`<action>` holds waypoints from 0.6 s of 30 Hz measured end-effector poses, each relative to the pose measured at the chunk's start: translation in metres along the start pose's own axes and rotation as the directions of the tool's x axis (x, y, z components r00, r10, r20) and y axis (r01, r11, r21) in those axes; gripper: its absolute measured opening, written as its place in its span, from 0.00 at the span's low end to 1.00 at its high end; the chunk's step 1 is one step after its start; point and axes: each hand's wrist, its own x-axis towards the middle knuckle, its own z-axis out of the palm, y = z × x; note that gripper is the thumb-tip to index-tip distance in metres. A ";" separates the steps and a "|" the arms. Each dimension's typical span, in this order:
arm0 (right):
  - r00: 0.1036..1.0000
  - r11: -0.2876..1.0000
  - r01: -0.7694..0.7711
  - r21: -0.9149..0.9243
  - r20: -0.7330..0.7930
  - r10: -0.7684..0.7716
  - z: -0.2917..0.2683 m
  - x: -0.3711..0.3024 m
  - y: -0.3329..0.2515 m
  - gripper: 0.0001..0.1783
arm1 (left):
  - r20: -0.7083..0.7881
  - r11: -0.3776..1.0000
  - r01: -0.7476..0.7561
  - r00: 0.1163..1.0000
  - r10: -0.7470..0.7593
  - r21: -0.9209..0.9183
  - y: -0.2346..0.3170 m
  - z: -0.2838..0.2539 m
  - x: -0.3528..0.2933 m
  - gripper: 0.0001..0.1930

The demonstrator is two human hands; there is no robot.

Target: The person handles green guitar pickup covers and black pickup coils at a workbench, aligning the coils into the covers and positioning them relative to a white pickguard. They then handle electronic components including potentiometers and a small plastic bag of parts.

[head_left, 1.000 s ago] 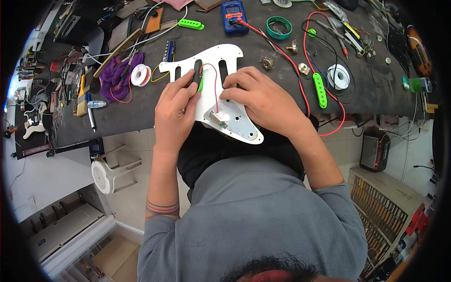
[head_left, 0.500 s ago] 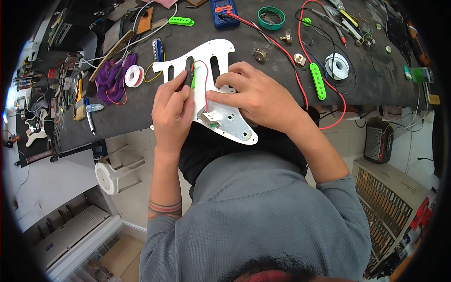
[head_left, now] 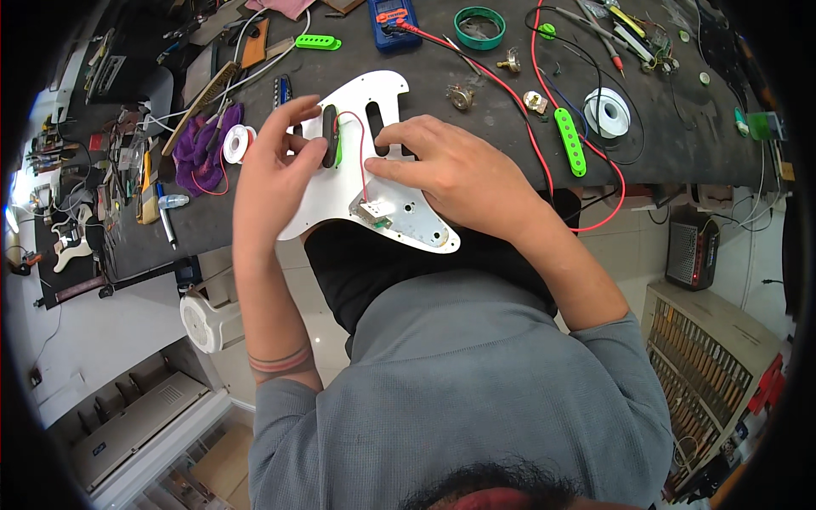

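A white guitar pickguard [head_left: 357, 95] lies back side up, tilted across the table's front edge and over my lap. A dark pickup [head_left: 330, 140] with a bit of green at its side sits in one of its slots. From there a thin red wire [head_left: 363, 144] runs to a switch [head_left: 371, 210] beside a silvery plate [head_left: 418, 228]. My right hand [head_left: 463, 174] grips the pickguard's right side, thumb on its face, other fingers partly hidden. Next to the pickup, my left hand [head_left: 276, 170] is open, its fingers and thumb apart.
Right of the pickguard are a green pickup cover [head_left: 570, 142], a white spool [head_left: 607, 113], potentiometers [head_left: 460, 97] and red cable [head_left: 527, 127]. A blue multimeter [head_left: 393, 24] and a green ring-shaped container [head_left: 479, 30] stand farther back. Purple cloth [head_left: 201, 153] and a solder-like spool [head_left: 239, 143] lie left.
My left hand has let go of the pickup area and moved left, its fingers spreading. The right hand stays on the pickguard. The whole view has shifted slightly.
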 end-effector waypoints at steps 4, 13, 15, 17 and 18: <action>0.999 0.998 -0.050 0.048 0.002 0.050 -0.003 0.000 -0.001 0.21 | 0.279 1.000 0.027 0.960 -0.022 -0.014 0.014 -0.019 0.019 0.36; 0.998 0.995 -0.057 0.081 0.007 0.057 -0.004 0.000 0.001 0.20 | 0.460 0.990 0.001 0.885 -0.067 0.142 0.020 -0.029 0.040 0.38; 0.998 0.995 -0.061 0.084 0.003 0.061 -0.004 0.000 0.001 0.20 | 0.446 0.990 0.013 0.892 -0.075 0.142 0.022 -0.027 0.035 0.37; 0.998 0.994 -0.069 0.086 -0.003 0.070 -0.004 -0.001 0.001 0.20 | 0.215 0.983 0.068 0.971 -0.104 0.169 0.028 -0.017 0.022 0.30; 0.998 0.995 -0.063 0.080 -0.007 0.063 -0.003 -0.001 0.000 0.20 | 0.219 0.983 0.068 0.970 -0.105 0.170 0.032 -0.012 0.013 0.30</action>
